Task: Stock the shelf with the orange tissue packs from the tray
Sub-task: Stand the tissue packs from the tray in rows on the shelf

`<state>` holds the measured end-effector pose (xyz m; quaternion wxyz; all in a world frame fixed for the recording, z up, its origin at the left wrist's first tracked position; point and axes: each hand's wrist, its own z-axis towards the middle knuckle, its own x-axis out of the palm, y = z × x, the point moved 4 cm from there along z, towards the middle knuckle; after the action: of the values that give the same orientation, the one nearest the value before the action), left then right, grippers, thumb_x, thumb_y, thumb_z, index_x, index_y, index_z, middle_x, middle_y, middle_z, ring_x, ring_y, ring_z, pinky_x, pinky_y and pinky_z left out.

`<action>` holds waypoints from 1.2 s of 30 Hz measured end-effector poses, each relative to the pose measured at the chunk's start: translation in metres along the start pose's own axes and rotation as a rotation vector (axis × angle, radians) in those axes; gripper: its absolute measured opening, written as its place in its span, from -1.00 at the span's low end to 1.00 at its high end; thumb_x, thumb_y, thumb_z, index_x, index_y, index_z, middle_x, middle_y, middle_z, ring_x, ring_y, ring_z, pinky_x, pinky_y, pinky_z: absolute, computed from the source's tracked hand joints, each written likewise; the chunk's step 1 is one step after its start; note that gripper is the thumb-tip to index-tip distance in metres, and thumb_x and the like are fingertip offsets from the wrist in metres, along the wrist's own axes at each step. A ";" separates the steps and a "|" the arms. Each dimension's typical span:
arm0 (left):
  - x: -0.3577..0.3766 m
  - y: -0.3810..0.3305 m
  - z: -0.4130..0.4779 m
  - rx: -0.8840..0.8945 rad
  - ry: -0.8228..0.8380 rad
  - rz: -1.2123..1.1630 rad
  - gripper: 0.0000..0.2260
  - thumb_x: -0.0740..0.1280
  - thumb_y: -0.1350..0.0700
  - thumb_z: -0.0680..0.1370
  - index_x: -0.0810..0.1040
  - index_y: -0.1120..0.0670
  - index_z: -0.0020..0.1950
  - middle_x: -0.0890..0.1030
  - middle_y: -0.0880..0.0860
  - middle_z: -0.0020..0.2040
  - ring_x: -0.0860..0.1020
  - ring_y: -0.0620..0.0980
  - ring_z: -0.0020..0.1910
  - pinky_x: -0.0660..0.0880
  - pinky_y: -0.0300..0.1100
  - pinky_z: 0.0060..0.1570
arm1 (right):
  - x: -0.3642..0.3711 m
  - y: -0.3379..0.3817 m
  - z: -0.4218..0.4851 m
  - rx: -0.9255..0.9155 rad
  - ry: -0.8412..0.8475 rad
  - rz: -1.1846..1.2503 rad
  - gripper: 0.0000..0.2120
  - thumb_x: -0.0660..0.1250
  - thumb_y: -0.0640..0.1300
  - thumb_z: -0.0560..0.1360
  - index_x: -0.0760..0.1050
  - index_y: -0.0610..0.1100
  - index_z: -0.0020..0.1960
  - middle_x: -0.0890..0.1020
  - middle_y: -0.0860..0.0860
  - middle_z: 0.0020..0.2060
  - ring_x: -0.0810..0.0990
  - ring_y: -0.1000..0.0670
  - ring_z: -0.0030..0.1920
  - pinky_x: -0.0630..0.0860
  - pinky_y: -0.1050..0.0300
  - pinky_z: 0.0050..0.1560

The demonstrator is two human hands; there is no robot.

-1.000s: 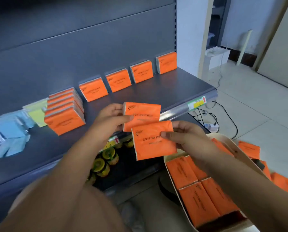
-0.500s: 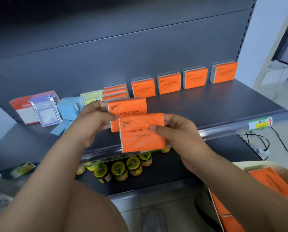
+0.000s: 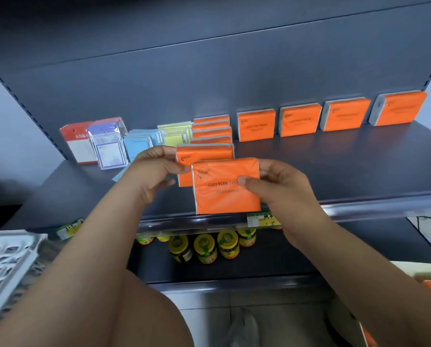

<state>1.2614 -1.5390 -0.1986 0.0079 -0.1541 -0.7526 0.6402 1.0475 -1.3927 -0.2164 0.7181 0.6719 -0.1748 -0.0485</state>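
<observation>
Dark grey steel shelving fills the view, its back panel [image 3: 209,71] rising behind a shelf [image 3: 334,171] that runs across the middle. Four orange tissue packs [image 3: 300,120] stand upright against the panel from 12 toward 2 o'clock, apart from one another, and a tight row of packs [image 3: 210,131] runs front to back just left of them. At the centre, the left hand [image 3: 157,169] pinches the left edge of a rear pack [image 3: 204,155] at the near end of that row, with its fingers [image 3: 154,152] curled over the top corner and the thumb on the face. Overlapping it toward 5 o'clock, the right hand [image 3: 282,186] holds a front pack [image 3: 224,196] upright, thumb pressed on the printed face and fingers [image 3: 269,169] clamped behind the right edge. Its lower edge sits at the shelf's front lip, and I cannot tell whether it touches. Toward 10 o'clock a red-and-white card [image 3: 77,144], a purple packet [image 3: 108,146], blue packets [image 3: 142,141] and yellow-green packets [image 3: 174,131] stand in a line. Jars [image 3: 205,249] with yellow labels sit on the lower shelf at 6 o'clock, below a green price tag [image 3: 259,219]. A white plastic basket [image 3: 4,256] shows at 8 o'clock. The tray [image 3: 427,270] shows only its cream rim at 4 o'clock, with the corner of an orange pack inside.
</observation>
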 end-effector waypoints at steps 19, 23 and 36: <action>0.014 0.005 0.040 -0.116 -0.065 0.294 -0.72 0.45 0.47 0.42 0.65 0.12 -0.05 0.73 0.13 -0.05 0.71 0.09 0.01 0.67 0.00 0.08 | 0.008 -0.013 0.038 -0.028 -0.035 -0.145 -0.76 0.53 -0.27 0.47 0.67 -0.10 0.12 0.75 -0.03 -0.02 0.73 0.00 0.02 0.68 0.01 0.07; 0.019 0.008 0.039 -0.115 -0.078 0.345 -0.82 0.44 0.41 0.48 0.65 0.16 -0.02 0.73 0.14 -0.04 0.71 0.08 0.00 0.68 -0.01 0.04 | 0.011 -0.016 0.042 -0.037 -0.010 -0.211 -0.74 0.54 -0.25 0.46 0.67 -0.06 0.12 0.74 -0.01 0.01 0.72 -0.02 0.06 0.65 -0.12 0.15; 0.021 -0.003 0.033 -0.117 -0.078 0.576 -0.74 0.52 0.31 0.46 0.63 0.19 0.12 0.69 0.21 0.08 0.68 0.20 0.06 0.63 0.10 0.17 | 0.001 -0.013 0.046 -0.092 -0.122 -0.232 -0.75 0.52 -0.27 0.47 0.62 -0.07 0.11 0.75 0.03 -0.02 0.73 0.06 0.01 0.68 -0.03 0.09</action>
<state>1.2338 -1.5659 -0.2054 -0.2122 -0.3368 -0.7132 0.5770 1.0359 -1.4382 -0.2276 0.7256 0.6500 -0.1368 -0.1799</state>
